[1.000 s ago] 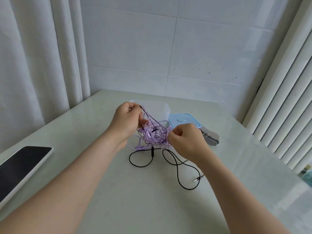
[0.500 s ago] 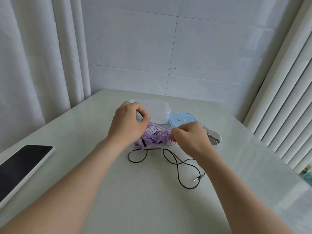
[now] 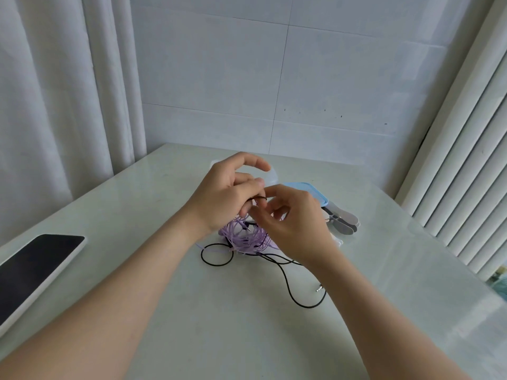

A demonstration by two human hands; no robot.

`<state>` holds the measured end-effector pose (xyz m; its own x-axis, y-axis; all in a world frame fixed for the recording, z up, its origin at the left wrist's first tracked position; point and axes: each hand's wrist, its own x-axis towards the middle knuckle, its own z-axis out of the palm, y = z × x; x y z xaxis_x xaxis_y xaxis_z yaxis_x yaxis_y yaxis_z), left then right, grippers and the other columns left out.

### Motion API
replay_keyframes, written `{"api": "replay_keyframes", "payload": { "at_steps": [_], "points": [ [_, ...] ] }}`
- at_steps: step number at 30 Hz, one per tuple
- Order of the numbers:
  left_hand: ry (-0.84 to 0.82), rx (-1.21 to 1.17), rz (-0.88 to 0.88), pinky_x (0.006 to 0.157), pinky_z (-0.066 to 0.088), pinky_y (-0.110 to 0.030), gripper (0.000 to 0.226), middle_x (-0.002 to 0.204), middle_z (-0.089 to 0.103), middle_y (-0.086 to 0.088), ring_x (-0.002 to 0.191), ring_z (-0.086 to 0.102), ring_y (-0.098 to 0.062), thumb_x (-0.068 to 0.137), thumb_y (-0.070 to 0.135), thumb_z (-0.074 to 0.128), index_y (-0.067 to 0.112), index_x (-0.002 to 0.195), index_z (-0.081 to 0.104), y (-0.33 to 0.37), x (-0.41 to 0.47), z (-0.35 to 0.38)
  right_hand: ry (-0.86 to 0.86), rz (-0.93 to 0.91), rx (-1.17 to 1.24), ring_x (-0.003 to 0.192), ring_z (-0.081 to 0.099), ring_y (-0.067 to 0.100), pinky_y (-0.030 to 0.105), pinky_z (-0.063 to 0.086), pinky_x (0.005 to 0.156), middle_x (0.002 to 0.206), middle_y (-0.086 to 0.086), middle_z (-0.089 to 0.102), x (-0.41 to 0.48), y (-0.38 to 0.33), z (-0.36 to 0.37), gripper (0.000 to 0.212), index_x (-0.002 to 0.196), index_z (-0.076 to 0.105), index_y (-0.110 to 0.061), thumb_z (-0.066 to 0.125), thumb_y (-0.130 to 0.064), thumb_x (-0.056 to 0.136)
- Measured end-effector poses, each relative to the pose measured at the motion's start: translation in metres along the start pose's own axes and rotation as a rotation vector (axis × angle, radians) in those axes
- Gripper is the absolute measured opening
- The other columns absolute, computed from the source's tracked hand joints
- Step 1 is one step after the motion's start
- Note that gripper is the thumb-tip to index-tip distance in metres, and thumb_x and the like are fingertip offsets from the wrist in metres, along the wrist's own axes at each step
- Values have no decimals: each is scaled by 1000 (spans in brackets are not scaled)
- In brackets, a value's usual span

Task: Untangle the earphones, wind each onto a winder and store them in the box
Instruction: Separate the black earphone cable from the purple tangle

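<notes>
A tangle of purple earphone cable [image 3: 242,237] lies on the table, knotted with a black earphone cable [image 3: 285,278] that trails toward me and ends in a jack plug [image 3: 319,289]. My left hand [image 3: 222,198] and my right hand [image 3: 290,223] meet just above the tangle, both pinching a small loop of the black cable [image 3: 259,199]. The clear box [image 3: 273,176] stands behind my hands, mostly hidden. Its blue lid [image 3: 307,190] lies to the right, with grey flat winders [image 3: 344,219] beside it.
A tablet [image 3: 33,267] with a dark screen and white rim lies at the left table edge. White curtains hang to the left, vertical blinds to the right, and a tiled wall stands behind the table.
My hands have risen and come together over the tangle. The purple bundle has dropped back onto the table and a black loop is now pinched between my fingertips.
</notes>
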<state>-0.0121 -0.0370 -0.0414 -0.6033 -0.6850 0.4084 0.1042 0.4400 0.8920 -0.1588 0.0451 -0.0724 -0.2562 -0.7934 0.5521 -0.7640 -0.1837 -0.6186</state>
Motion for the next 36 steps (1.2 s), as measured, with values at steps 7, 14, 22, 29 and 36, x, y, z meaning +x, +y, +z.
{"api": "replay_keyframes", "payload": {
  "at_steps": [7, 14, 22, 29, 36],
  "points": [
    [174, 147, -40, 62, 65, -46, 30, 107, 67, -6, 80, 75, -25, 104, -5, 43, 11, 100, 68, -14, 2, 2, 156, 37, -21, 74, 69, -3, 12, 49, 75, 74, -23, 72, 8, 8, -9, 9, 89, 82, -23, 78, -16, 91],
    [86, 295, -172, 57, 60, -26, 12, 82, 77, 11, 64, 74, -20, 85, 20, 86, 20, 94, 78, -20, 1, 2, 161, 78, 72, 76, 70, -3, 17, 51, 74, 80, -21, 76, 8, 8, -8, 18, 92, 81, -26, 72, -10, 93],
    [-93, 232, -377, 58, 58, -27, 9, 82, 79, -4, 59, 71, -24, 83, 20, 88, 17, 89, 82, -12, -4, 1, 237, 32, 43, 73, 66, -1, 9, 41, 61, 72, -19, 70, 4, -1, -4, 16, 92, 74, -26, 66, -14, 100],
    [-199, 381, -212, 61, 47, -18, 6, 78, 78, 4, 58, 58, -7, 90, 22, 80, 26, 93, 83, -13, -1, 1, 293, -9, 62, 64, 68, 11, 25, 49, 71, 63, -7, 70, 6, 0, -2, 15, 94, 72, -20, 62, -18, 105],
    [-233, 516, -123, 48, 32, -9, 6, 82, 71, 6, 50, 47, 2, 87, 35, 79, 35, 81, 79, -17, 0, 5, 328, 72, 150, 66, 73, 17, 48, 59, 72, 70, -4, 75, 6, 4, -6, 22, 99, 71, -19, 51, -14, 105]
  ]
}}
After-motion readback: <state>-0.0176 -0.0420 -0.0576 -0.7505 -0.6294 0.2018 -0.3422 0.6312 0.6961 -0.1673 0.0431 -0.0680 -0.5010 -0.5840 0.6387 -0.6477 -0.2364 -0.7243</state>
